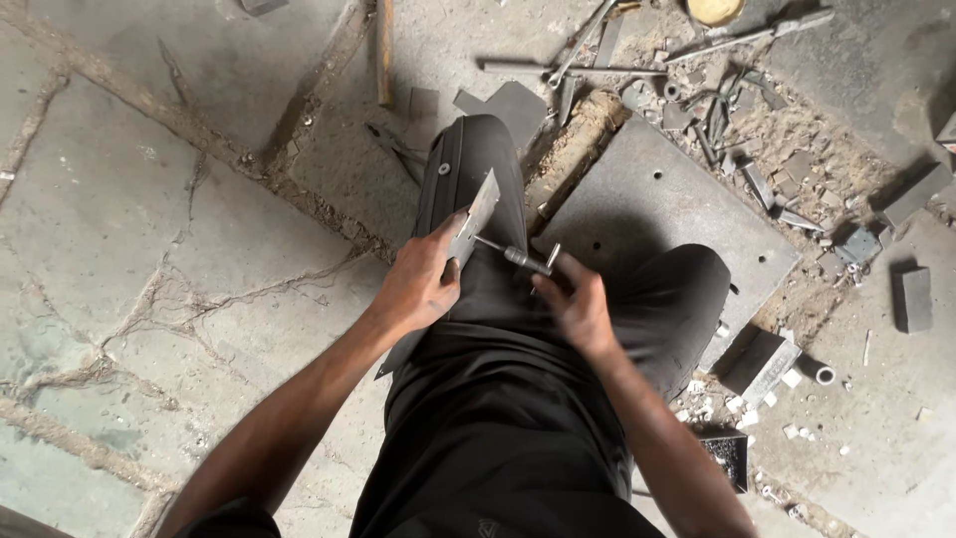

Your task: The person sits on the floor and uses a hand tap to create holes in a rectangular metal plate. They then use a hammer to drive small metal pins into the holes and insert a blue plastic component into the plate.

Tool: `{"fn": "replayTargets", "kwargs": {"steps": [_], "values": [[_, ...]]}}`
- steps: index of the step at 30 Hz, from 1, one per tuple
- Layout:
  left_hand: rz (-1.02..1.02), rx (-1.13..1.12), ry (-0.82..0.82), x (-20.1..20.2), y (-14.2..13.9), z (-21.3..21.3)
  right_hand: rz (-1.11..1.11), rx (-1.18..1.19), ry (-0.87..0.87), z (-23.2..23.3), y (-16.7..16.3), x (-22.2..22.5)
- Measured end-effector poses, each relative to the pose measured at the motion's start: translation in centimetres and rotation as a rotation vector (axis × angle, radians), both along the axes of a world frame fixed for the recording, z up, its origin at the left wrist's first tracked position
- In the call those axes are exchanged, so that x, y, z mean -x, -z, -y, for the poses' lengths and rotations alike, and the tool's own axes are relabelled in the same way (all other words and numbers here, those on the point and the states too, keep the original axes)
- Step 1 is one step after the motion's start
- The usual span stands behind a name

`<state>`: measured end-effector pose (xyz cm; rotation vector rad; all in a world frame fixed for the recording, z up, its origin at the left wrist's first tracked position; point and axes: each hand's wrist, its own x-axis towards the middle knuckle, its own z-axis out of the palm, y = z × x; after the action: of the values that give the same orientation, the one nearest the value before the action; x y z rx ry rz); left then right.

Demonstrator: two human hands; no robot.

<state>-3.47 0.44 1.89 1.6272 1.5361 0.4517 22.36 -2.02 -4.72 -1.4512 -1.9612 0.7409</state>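
Head view: two hands working a small metal piece over the lap.

Head view, detail: left hand [418, 284], fingers closed around a flat grey metal plate [476, 214] held tilted on edge above the dark-trousered thigh [478, 169]. Right hand [576, 304], fingers closed on the T-shaped handle of a slim metal tool [518, 257], whose tip meets the plate's face. Below the knees, a large grey steel slab [667, 214] with drilled holes lies on the cracked concrete floor [149, 249]. Scattered rods and metal offcuts [717, 110] lie beyond the slab; small grey blocks [911, 299] sit at far right.
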Motion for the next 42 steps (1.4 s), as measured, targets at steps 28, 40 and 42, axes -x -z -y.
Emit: {"fn": "replayTargets", "kwargs": {"steps": [28, 40, 42], "values": [[-0.018, 0.098, -0.004, 0.3, 0.0, 0.2, -0.265, 0.180, 0.198, -0.6, -2.7, 1.6], [0.009, 0.047, -0.021, 0.4, 0.3, 0.4, -0.138, 0.382, 0.436, 0.3, -1.2, 1.1], [0.010, 0.057, -0.017, 0.4, 0.4, 0.4, -0.164, 0.325, 0.292, 0.2, -1.2, 1.1]]}}
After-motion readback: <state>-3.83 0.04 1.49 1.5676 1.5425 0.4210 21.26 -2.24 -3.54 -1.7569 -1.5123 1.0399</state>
